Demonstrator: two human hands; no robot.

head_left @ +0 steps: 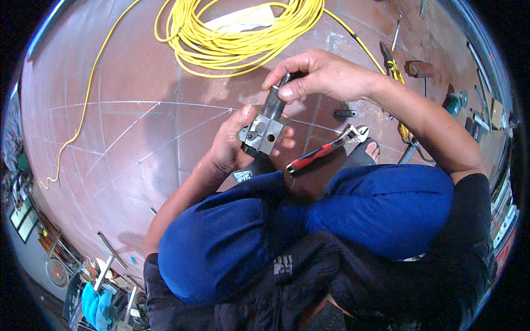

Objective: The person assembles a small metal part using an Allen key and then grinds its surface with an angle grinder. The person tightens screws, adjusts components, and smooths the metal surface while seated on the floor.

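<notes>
My left hand (227, 142) is wrapped round a grey metal block (267, 135) with round holes in its face. A dark metal cylinder (273, 105) stands tilted out of the block's upper side. My right hand (320, 76) pinches the cylinder's upper end between thumb and fingers. Both hands are above the floor, just ahead of my knees. An adjustable wrench (316, 157) with a red and black handle lies on the floor near my right foot. Beyond its jaw sits a small dark metal piece (345, 113).
A coil of yellow cable (232, 62) lies ahead on the reddish floor (127, 127), over a white sheet (243, 20). On the right are a rusty cylinder (420, 69), yellow-handled pliers (394, 69) and metal bars. Frames and a blue cloth (96, 308) are at the lower left.
</notes>
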